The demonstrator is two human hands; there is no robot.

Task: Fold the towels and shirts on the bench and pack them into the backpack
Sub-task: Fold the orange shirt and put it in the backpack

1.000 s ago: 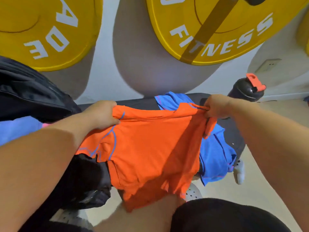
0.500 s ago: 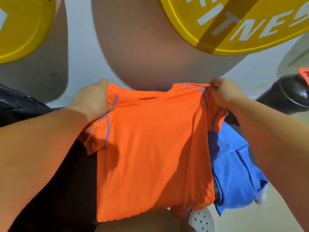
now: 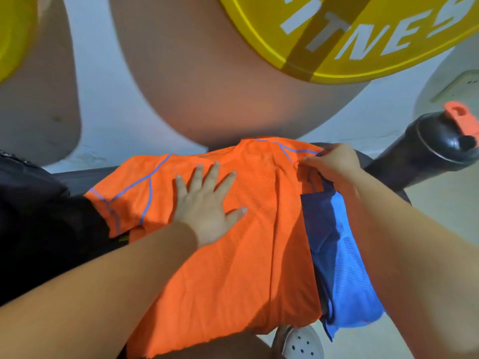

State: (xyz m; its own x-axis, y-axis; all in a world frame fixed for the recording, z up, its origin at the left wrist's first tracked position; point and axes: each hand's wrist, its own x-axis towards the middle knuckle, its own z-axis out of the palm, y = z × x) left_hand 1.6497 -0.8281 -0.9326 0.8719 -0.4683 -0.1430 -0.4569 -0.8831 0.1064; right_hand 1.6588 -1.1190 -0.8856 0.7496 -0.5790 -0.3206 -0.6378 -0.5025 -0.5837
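Note:
An orange shirt (image 3: 241,260) with blue seams lies spread across the black bench (image 3: 77,178), its hem hanging over the near edge. My left hand (image 3: 207,200) presses flat on the shirt's chest, fingers straight and spread. My right hand (image 3: 334,168) pinches the shirt's right sleeve near the shoulder. A blue shirt (image 3: 344,270) lies crumpled under and beside the orange one on the right. The black backpack (image 3: 39,224) fills the left side, touching the orange sleeve.
A black bottle (image 3: 425,156) with an orange cap stands at the right end of the bench. Yellow weight plates (image 3: 363,42) hang against the wall behind. A white perforated shoe (image 3: 300,343) shows on the floor below the shirt.
The orange shirt went from held up in the air to lying on the bench. My left hand let go of the left shoulder and now presses flat on the chest.

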